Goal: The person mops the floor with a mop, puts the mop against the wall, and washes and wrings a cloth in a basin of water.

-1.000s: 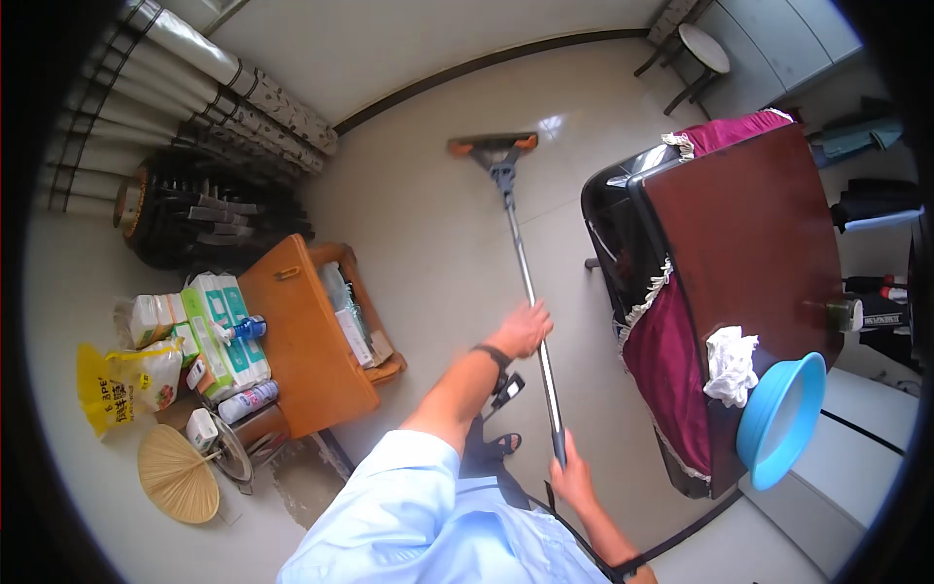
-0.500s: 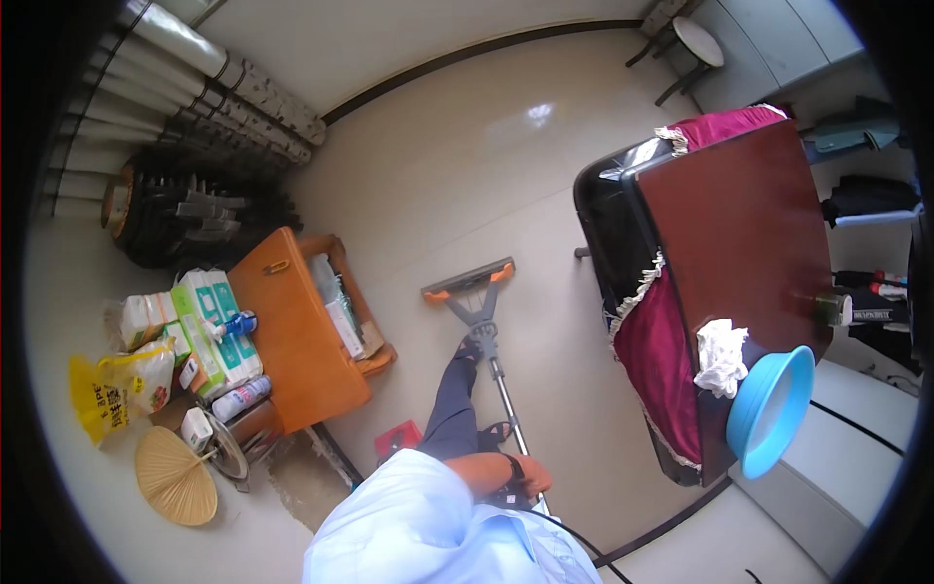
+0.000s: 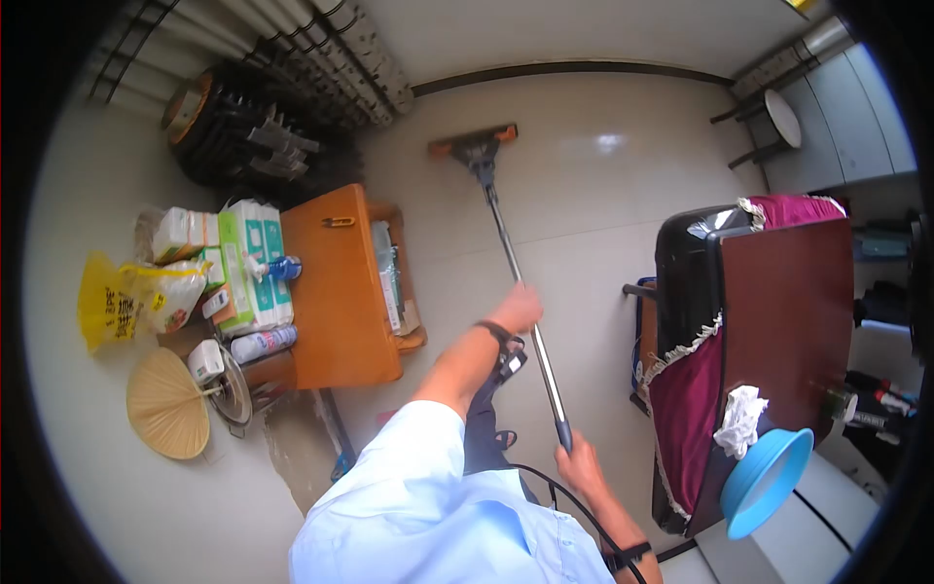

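The mop's metal pole (image 3: 548, 375) slants across the middle of the head view. My left hand (image 3: 518, 308), with a dark band on its wrist, is wrapped round the pole about midway along it. Lower down, my right hand (image 3: 581, 463) grips the dark handle end. At the far end, the flat grey-and-orange mop head (image 3: 476, 143) rests on the tiled floor (image 3: 574, 204), near the back wall's dark skirting.
An orange cabinet (image 3: 336, 292) with an open drawer stands left, beside tissue packs (image 3: 255, 263) and a straw fan (image 3: 168, 404). To the right are a dark red table (image 3: 788, 311), a white cloth (image 3: 741, 420) and a blue basin (image 3: 769, 484). A stool (image 3: 781, 119) stands at the back right.
Half a second ago the mop head was close to my feet; now it is far out near the back wall. My left arm has stretched forward, and the view has turned, shifting the furniture.
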`<state>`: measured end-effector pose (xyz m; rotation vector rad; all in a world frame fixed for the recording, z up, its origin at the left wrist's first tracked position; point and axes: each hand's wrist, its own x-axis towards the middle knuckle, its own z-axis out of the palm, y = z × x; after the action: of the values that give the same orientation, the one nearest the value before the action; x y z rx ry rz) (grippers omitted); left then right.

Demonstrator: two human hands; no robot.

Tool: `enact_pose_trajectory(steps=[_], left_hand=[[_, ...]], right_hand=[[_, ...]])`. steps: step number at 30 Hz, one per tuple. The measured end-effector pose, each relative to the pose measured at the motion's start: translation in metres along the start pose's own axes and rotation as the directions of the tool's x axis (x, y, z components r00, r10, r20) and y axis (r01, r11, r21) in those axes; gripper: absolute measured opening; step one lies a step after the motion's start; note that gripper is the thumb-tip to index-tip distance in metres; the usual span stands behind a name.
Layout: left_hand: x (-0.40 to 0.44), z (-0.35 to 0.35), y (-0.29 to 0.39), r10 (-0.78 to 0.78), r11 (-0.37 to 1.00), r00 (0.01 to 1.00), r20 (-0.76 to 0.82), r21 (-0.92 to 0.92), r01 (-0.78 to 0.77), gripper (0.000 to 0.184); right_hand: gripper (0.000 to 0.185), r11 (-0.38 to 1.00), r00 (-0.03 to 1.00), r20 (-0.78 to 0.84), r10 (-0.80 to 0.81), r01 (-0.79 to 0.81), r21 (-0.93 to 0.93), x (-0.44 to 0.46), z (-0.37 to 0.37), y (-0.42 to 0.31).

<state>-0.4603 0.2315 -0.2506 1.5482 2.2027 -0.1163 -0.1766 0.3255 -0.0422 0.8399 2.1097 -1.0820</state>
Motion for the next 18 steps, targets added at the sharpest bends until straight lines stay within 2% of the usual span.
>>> enact_pose_trajectory(steps=[1, 4, 7, 10, 13, 18], left_hand=[[-0.002, -0.01, -0.018, -0.057, 0.997, 0.998, 0.001, 0.047, 0.057, 0.01], [-0.014, -0.03, -0.062, -0.161, 0.984, 0.986, -0.041, -0.083, 0.157, 0.014], [-0.029, -0.042, -0.086, -0.249, 0.938, 0.968, -0.018, -0.252, 0.236, 0.016], [-0.036, -0.033, -0.075, -0.325, 0.901, 0.946, 0.017, -0.298, 0.315, 0.02], [-0.037, -0.015, -0.04, -0.337, 0.905, 0.94, -0.063, -0.298, 0.304, 0.026], [-0.03, 0.008, 0.042, -0.292, 0.877, 0.955, -0.047, -0.412, 0.247, 0.032]], right_hand=[[0.03, 1.0, 1.0, 0.005, -0.017, 0.017, -0.009, 0.029, 0.001, -0.021], [0.024, 0.993, 0.993, 0.017, -0.113, 0.113, -0.025, 0.093, 0.001, -0.078], [0.026, 0.998, 0.995, 0.087, -0.054, 0.057, -0.021, 0.11, -0.004, -0.114], [0.03, 0.978, 0.985, 0.06, -0.163, 0.169, -0.121, 0.107, 0.002, -0.083], [0.036, 0.956, 0.974, 0.016, -0.225, 0.224, -0.187, 0.072, -0.006, -0.045], [0.045, 0.952, 0.993, 0.03, -0.118, 0.122, -0.28, 0.008, -0.031, 0.006]])
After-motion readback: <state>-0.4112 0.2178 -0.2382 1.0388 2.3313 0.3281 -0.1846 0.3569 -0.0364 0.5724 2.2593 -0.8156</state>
